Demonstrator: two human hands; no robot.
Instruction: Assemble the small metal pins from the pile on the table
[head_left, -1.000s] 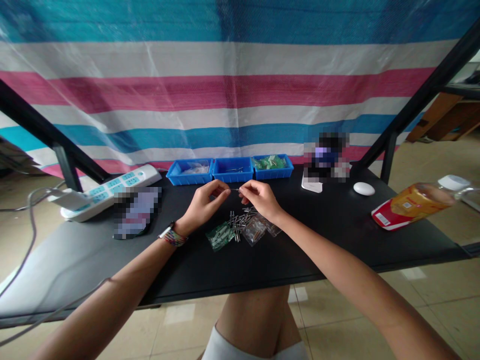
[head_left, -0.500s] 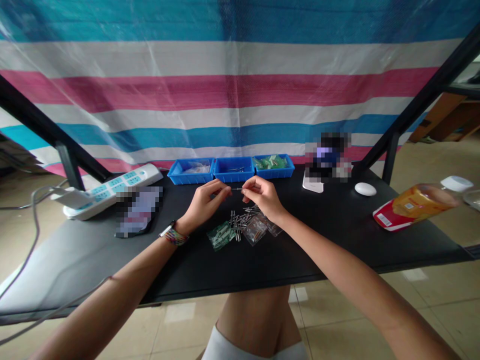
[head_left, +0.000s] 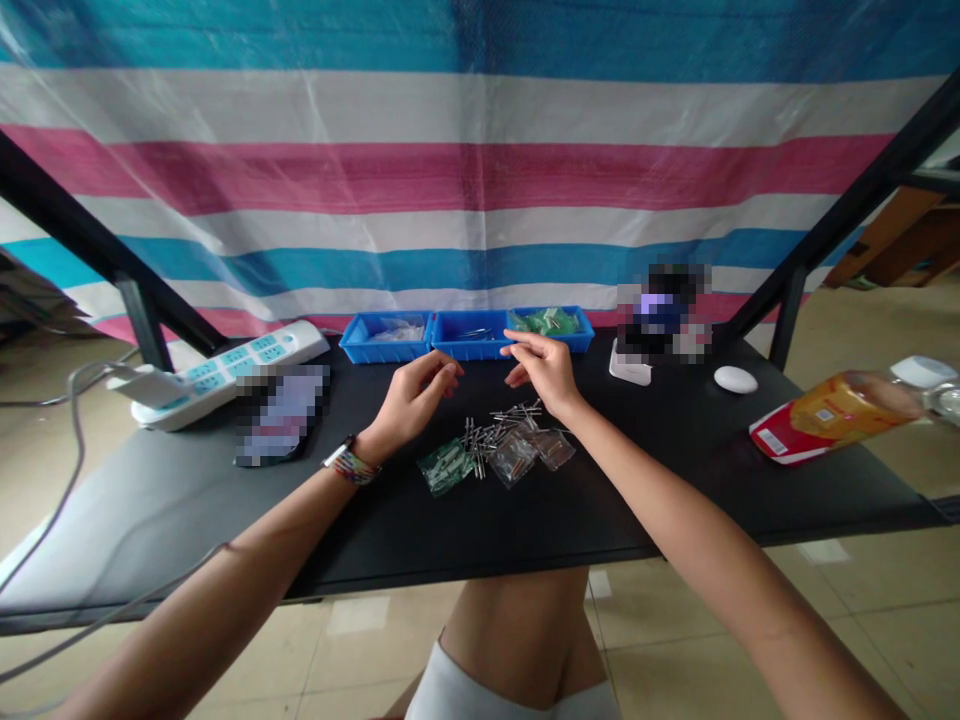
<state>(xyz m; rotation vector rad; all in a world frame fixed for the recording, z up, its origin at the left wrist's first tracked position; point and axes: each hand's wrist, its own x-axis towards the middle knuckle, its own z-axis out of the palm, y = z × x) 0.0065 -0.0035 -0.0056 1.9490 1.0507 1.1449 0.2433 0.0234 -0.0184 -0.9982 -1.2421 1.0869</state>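
Observation:
My left hand [head_left: 417,398] is over the black table in front of the blue bins, its fingers curled and the thumb drawn against them. Whether anything small is inside does not show. My right hand [head_left: 546,372] is open, with its index finger stretched toward the middle blue bin [head_left: 471,350] and no object visible in it. Thin metal pins [head_left: 474,333] lie in that bin. Between my forearms is a loose heap of metal pins [head_left: 487,432], beside a green-tinted bag of parts [head_left: 447,467] and a clear bag [head_left: 514,457] with small brownish pieces.
The left blue bin [head_left: 386,351] holds clear bags; the right blue bin [head_left: 576,337] holds green-tinted bags. A power strip [head_left: 232,368] and a blurred dark item [head_left: 283,415] are at left. At right are a white oval object [head_left: 736,380] and a bottle lying down [head_left: 825,412].
The thin metal pin held between both hands no longer shows. My right hand has opened and its fingers have stretched toward the bins. My left hand has stayed nearly in place.

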